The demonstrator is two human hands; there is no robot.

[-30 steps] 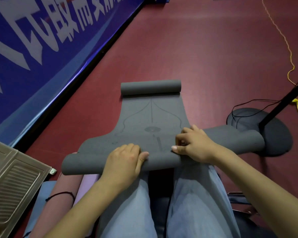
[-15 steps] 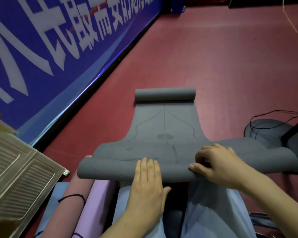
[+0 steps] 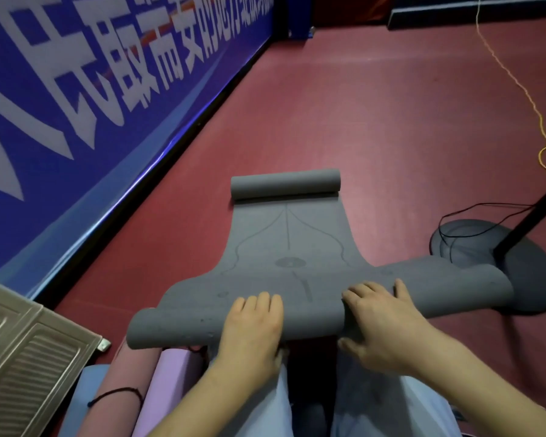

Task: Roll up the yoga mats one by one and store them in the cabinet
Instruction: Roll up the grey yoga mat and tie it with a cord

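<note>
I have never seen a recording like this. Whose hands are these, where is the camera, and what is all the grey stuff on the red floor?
There is no machine here: a person wears a wide-angle camera on the head, so the single picture looks forward and down at their own two bare hands. The left hand and the right hand both press on the near roll of a dark grey yoga mat lying on the dark red floor. Neither hand has a clear grip; the fingers lie on top. The mat's far end curls into a small roll too. Beside the person's left leg lie rolled mats, a dusty pink one and a lilac one. At the lower left is a beige louvred cabinet door, on the right a black round stand base, and along the left a blue banner.
</note>
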